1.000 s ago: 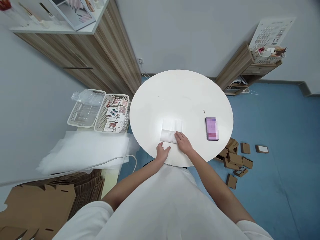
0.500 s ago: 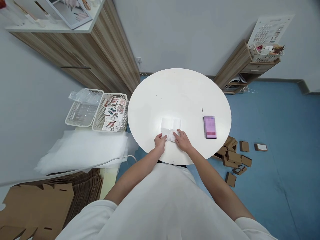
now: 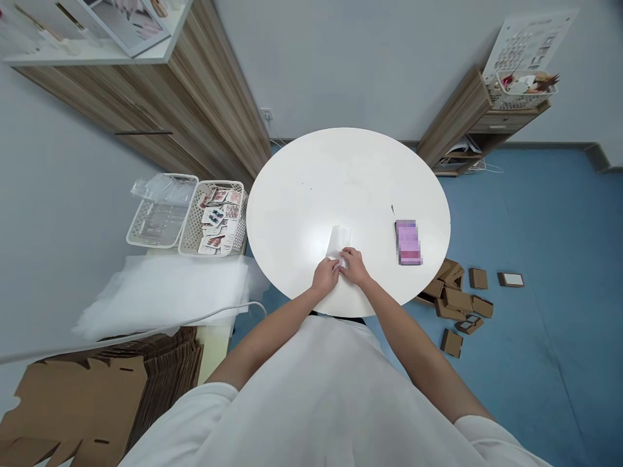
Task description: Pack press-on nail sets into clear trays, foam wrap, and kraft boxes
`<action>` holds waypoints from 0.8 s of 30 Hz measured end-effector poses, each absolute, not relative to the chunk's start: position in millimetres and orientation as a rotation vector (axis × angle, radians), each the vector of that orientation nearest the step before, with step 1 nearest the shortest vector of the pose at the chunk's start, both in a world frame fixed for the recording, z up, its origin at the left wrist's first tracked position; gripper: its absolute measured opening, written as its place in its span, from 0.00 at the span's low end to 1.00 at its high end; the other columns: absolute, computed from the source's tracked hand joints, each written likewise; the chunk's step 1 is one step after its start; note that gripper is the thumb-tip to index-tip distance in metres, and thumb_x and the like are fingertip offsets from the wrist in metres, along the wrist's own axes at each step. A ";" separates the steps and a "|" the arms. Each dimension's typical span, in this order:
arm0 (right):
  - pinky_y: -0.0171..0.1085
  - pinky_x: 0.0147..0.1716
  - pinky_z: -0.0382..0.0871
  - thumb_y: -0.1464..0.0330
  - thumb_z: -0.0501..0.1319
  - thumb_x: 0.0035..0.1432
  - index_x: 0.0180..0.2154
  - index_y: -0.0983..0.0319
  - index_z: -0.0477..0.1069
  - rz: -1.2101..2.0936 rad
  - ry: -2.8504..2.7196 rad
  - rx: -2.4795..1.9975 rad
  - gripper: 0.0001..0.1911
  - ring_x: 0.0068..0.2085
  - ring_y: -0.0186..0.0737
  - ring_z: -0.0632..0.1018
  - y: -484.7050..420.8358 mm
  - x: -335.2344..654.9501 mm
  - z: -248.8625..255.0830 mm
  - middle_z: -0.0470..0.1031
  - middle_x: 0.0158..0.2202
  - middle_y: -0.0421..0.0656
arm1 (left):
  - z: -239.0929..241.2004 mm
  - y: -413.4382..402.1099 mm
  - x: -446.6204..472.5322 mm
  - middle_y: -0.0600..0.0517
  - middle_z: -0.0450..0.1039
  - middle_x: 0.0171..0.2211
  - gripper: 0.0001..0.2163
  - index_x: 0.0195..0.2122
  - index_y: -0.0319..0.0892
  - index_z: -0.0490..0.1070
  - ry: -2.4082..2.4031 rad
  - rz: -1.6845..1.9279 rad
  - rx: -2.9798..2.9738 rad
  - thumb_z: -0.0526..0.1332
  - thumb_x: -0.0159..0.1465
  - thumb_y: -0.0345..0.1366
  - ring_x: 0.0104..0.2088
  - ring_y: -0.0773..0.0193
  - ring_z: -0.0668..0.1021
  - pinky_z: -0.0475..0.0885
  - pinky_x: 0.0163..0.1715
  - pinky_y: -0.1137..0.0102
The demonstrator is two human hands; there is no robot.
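Observation:
A thin white sheet lies on the round white table, near its front edge, folded narrow and partly lifted. My left hand and my right hand meet at the sheet's near end, fingers pinched on it. The two hands touch each other there. A purple flat pack rests on the table to the right, apart from my hands.
Two white baskets stand left of the table, one with clear trays, one with small cards. White foam sheets and flat cardboard lie at the lower left. Small brown boxes are scattered on the blue floor to the right.
My left hand has moved right from the table's edge onto the sheet and now meets the right hand. The sheet has been gathered from a wide flat shape into a narrow fold.

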State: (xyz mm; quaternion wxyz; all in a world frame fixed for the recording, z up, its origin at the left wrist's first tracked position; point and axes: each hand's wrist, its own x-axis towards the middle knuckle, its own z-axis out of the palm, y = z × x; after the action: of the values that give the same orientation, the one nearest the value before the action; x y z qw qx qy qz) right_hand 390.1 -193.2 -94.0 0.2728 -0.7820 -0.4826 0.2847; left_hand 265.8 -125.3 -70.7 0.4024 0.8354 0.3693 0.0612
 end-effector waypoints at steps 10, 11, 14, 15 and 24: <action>0.47 0.51 0.58 0.67 0.55 0.50 0.53 0.60 0.56 0.771 -1.259 -2.090 0.27 0.55 0.46 0.59 -193.6 391.8 -96.0 0.59 0.53 0.47 | -65.3 -145.7 255.7 0.39 0.43 0.62 0.31 0.59 0.35 0.47 0.641 -0.066 2.443 0.54 0.53 0.31 0.62 0.51 0.46 0.45 0.57 0.56; 0.48 0.51 0.58 0.68 0.54 0.50 0.54 0.61 0.55 0.764 -1.274 -2.091 0.28 0.55 0.46 0.59 -194.2 392.3 -95.9 0.59 0.54 0.48 | -65.4 -145.5 254.8 0.40 0.41 0.62 0.32 0.60 0.36 0.45 0.624 -0.084 2.424 0.54 0.53 0.31 0.62 0.52 0.45 0.44 0.58 0.56; 0.49 0.52 0.57 0.67 0.53 0.50 0.56 0.61 0.51 0.755 -1.346 -2.077 0.30 0.56 0.47 0.58 -199.1 395.2 -91.7 0.58 0.55 0.49 | -65.2 -142.7 254.6 0.42 0.40 0.63 0.32 0.60 0.38 0.45 0.607 -0.134 2.374 0.55 0.53 0.31 0.62 0.53 0.43 0.42 0.58 0.55; 0.49 0.52 0.57 0.68 0.53 0.50 0.57 0.61 0.49 0.744 -1.379 -2.068 0.31 0.57 0.47 0.58 -201.4 395.9 -88.7 0.57 0.56 0.49 | -65.1 -141.9 255.1 0.41 0.40 0.63 0.32 0.59 0.38 0.46 0.608 -0.148 2.367 0.56 0.53 0.31 0.62 0.52 0.42 0.41 0.58 0.54; 0.49 0.55 0.53 0.75 0.46 0.55 0.55 0.64 0.57 0.449 -1.898 -2.039 0.24 0.60 0.46 0.55 -192.1 375.0 -58.7 0.55 0.59 0.48 | -68.5 -143.9 253.3 0.38 0.42 0.62 0.36 0.59 0.36 0.49 0.604 -0.234 2.380 0.62 0.50 0.40 0.62 0.48 0.42 0.39 0.58 0.54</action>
State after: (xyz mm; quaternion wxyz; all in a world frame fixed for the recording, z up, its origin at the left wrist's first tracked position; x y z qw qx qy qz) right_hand 375.0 -192.1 -58.7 0.1591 -0.7134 -0.6641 0.1572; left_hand 253.3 -143.9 -68.5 0.3312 0.9104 0.2312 -0.0894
